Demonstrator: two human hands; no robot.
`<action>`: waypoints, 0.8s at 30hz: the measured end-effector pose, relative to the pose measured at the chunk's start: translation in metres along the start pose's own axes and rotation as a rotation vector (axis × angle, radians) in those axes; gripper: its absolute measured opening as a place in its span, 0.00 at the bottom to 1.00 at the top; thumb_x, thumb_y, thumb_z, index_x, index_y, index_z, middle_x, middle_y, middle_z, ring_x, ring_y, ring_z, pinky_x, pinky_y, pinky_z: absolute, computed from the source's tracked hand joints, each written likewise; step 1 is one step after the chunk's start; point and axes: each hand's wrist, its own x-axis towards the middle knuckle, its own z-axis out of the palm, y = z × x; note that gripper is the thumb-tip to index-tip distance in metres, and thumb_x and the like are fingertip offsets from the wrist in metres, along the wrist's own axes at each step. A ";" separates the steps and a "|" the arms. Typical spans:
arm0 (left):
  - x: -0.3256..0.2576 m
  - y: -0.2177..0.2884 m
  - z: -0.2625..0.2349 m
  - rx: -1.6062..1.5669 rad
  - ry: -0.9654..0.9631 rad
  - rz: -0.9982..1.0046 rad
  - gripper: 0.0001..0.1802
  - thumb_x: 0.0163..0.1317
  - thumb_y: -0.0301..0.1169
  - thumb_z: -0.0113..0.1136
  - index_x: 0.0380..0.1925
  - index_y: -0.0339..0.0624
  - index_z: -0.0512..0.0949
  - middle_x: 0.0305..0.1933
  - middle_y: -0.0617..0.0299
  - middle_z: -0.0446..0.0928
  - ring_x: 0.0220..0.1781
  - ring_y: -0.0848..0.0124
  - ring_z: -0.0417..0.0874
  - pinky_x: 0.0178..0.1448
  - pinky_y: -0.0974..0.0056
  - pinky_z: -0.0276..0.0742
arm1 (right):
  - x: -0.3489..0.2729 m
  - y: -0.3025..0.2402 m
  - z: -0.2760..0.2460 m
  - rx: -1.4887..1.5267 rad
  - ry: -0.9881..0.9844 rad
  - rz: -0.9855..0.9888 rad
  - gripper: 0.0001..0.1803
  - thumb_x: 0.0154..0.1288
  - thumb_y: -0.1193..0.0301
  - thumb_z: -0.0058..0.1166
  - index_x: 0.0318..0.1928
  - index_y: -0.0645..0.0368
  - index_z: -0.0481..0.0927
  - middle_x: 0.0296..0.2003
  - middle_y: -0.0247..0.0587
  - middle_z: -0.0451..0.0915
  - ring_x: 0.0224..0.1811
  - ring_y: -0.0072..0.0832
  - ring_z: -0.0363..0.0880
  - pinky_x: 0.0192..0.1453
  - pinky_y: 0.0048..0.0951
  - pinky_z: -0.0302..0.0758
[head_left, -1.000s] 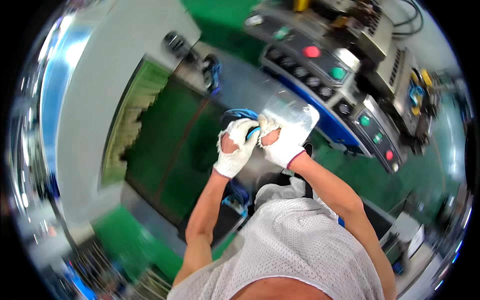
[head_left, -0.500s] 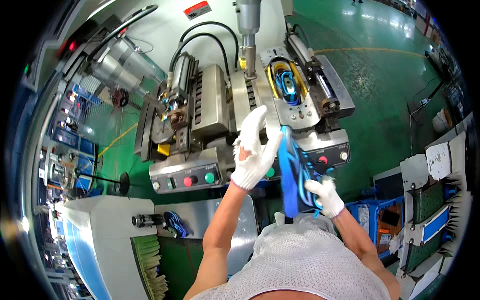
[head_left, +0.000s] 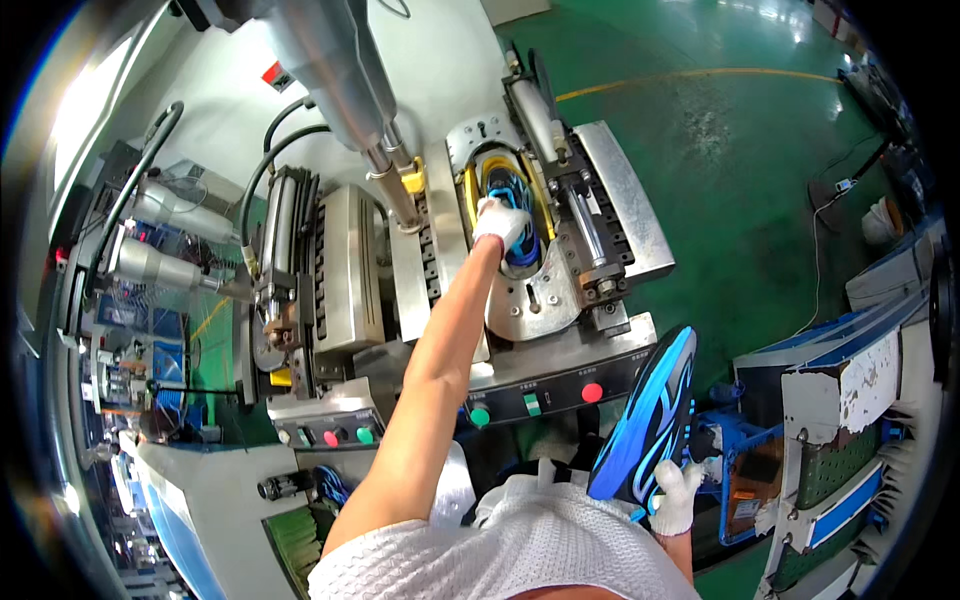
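Observation:
My left hand point(head_left: 503, 224), in a white knitted glove, is closed on a black and blue sports shoe point(head_left: 511, 187) in the right-hand station of the press. Part of that shoe is covered by the glove, and a yellow-edged holder point(head_left: 471, 195) surrounds it. Low on the right, my gloved right hand point(head_left: 676, 500) grips a second shoe point(head_left: 653, 410), blue and black, by its lower end. That shoe stands tilted with its other end pointing up, in front of the press's control panel point(head_left: 540, 398).
A thick metal press cylinder point(head_left: 335, 75) hangs left of the occupied station. Round red and green buttons line the panel. Another shoe point(head_left: 330, 485) lies at lower left beside a green brush point(head_left: 295, 545). A blue crate point(head_left: 735, 480) and a rack point(head_left: 835, 505) stand at right.
My left hand has moved forward from above the panel to the shoe in the press. My right hand has shifted right and down with its shoe. The view has turned.

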 end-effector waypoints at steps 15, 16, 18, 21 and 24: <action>-0.326 -0.136 -0.145 -0.637 -0.036 0.041 0.28 0.55 0.32 0.74 0.57 0.37 0.79 0.50 0.60 0.82 0.49 0.71 0.80 0.57 0.61 0.78 | 0.139 -0.112 0.219 -0.534 -0.388 -0.201 0.23 0.60 0.63 0.73 0.48 0.64 0.79 0.36 0.37 0.84 0.31 0.19 0.78 0.32 0.26 0.77; -0.346 -0.164 -0.141 -0.703 -0.097 0.055 0.31 0.54 0.33 0.74 0.58 0.37 0.78 0.51 0.60 0.82 0.52 0.70 0.79 0.60 0.60 0.76 | 0.185 -0.110 0.240 -0.485 -0.484 -0.194 0.23 0.60 0.63 0.72 0.49 0.63 0.79 0.36 0.38 0.84 0.30 0.21 0.79 0.32 0.26 0.77; -0.404 -0.188 -0.156 -0.740 -0.103 -0.058 0.34 0.53 0.34 0.74 0.61 0.38 0.77 0.52 0.60 0.81 0.53 0.70 0.79 0.62 0.61 0.75 | 0.262 -0.100 0.301 -0.397 -0.774 -0.106 0.23 0.58 0.64 0.73 0.50 0.61 0.80 0.37 0.41 0.85 0.32 0.24 0.82 0.33 0.29 0.79; -0.492 -0.259 -0.146 -0.335 0.038 -0.410 0.37 0.51 0.36 0.74 0.65 0.42 0.77 0.52 0.59 0.82 0.53 0.68 0.79 0.65 0.59 0.73 | 0.331 -0.056 0.377 -1.439 -0.342 -0.499 0.24 0.63 0.56 0.61 0.53 0.59 0.84 0.50 0.52 0.85 0.51 0.40 0.86 0.54 0.42 0.82; -0.594 -0.333 -0.112 -0.174 0.154 -0.724 0.42 0.49 0.43 0.76 0.64 0.38 0.74 0.58 0.45 0.80 0.61 0.48 0.80 0.68 0.50 0.72 | 0.392 0.019 0.396 -1.634 -0.143 -0.743 0.30 0.62 0.47 0.54 0.52 0.59 0.85 0.59 0.57 0.81 0.62 0.48 0.81 0.65 0.43 0.77</action>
